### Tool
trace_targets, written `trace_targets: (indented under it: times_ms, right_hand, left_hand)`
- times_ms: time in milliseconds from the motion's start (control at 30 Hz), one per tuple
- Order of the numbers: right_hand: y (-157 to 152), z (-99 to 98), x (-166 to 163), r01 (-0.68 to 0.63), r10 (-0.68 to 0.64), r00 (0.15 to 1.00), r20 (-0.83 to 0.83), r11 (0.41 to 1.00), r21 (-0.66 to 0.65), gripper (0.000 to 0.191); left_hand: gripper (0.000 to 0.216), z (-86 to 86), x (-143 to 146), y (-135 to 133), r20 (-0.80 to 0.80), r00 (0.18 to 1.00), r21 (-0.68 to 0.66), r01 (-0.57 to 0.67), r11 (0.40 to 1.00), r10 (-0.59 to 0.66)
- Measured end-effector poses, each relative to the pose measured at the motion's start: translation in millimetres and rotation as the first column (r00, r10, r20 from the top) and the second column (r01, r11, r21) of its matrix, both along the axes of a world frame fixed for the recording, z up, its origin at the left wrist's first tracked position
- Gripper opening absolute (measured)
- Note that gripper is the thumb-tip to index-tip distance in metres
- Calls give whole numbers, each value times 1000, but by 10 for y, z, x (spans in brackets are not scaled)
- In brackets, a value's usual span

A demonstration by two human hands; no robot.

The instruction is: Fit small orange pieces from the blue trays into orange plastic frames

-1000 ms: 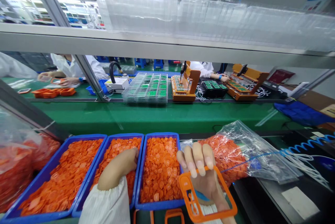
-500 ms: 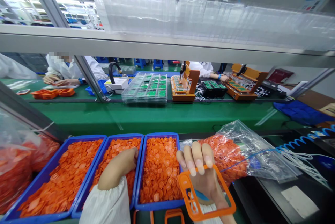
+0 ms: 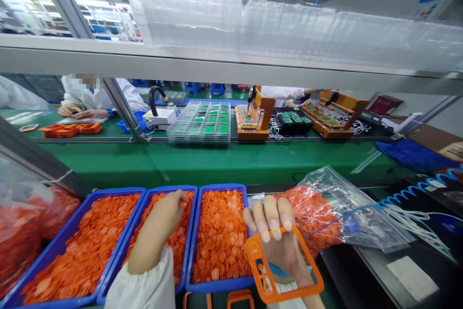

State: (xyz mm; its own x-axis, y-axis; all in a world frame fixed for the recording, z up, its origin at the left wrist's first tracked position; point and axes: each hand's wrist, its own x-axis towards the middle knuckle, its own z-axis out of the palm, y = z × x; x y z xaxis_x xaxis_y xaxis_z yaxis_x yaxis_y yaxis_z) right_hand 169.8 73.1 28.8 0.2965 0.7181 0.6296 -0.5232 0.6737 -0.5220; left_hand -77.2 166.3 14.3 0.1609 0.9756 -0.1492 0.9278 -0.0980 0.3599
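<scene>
Orange frame [image 3: 284, 268], a thin rectangular plastic piece, hangs from the right hand [image 3: 278, 239] at about five o'clock in the view; the fingers [image 3: 269, 217] hook over its upper bar, so the grip is closed on the frame, palm toward the wearer, seemingly to keep it flat and ready. The left hand [image 3: 164, 220] lies in the middle blue bin [image 3: 191, 232] at six o'clock, its fingers dipped among the small orange parts [image 3: 177, 244]; whether they pinch one I cannot tell. Two more blue bins [image 3: 220, 282] flank it within easy reach. At three o'clock a clear bag [image 3: 347, 212] of the same parts slumps open on the table. Beyond the green belt [image 3: 217, 162], at twelve o'clock, sit trays of green boards [image 3: 200, 126] where other people work.
</scene>
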Motion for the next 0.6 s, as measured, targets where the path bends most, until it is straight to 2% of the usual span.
trace_targets:
  times_ms: [67,100,167,233,333,433,533,600]
  right_hand:
    - [-8,95,-9,-90,90,993,-76,996,-1,89]
    - [-8,136,-15,-133,134,984,-118,991,13,86]
    - [-8,199,-24,-198,204,963,-177,979,52,80]
    - [-14,234,-26,-242,252,949,-192,968,72,75]
    - [-25,241,-20,-265,271,948,-166,963,56,61]
    - [3,196,-19,-224,226,966,-129,974,31,56]
    - [72,128,-34,-153,160,985,-70,983,98,70]
    - [111,93,-46,-104,107,994,-19,988,116,67]
  left_hand:
    - [27,157,-21,-128,171,985,185,-42,982,10]
    - [25,242,-16,-222,295,955,293,-62,954,-29]
    - [20,411,41,-455,484,860,459,-91,884,-163]
    - [12,566,160,-698,598,761,515,-127,848,-250]
    - [15,742,379,-965,729,592,506,-129,853,-343]
    - [21,839,534,-1063,810,445,463,-84,882,-383]
    - [16,870,596,-1066,890,352,332,-66,941,-289]
    - [16,870,608,-1057,925,317,242,-62,968,-211]
